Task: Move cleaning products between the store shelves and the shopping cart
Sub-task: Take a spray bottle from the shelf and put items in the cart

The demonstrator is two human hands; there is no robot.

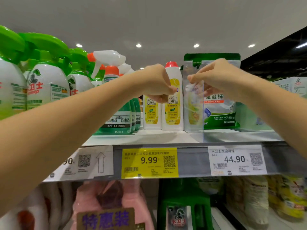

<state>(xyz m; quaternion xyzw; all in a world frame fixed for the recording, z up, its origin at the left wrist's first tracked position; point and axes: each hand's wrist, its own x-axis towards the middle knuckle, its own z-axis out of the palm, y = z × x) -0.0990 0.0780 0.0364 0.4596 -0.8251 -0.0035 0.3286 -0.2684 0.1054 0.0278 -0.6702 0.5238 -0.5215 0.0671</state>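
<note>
Here, left grip (156,83) tight around yellow-label bottle (151,113), right grip (214,78) tight on clear divider (193,110)

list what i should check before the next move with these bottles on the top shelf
1. Left hand grip on the yellow-label bottle: cannot tell. The fingers curl over its top, which is hidden.
2. Red-capped bottle beside it upright: ok.
3. Right hand hold: cannot tell. The fingertips pinch close to the clear divider, but what they pinch is blurred.
4. Green pod pouch standing behind the divider: ok.
5. Pull-out path: ok. The shelf is bare in front of both bottles.
</note>
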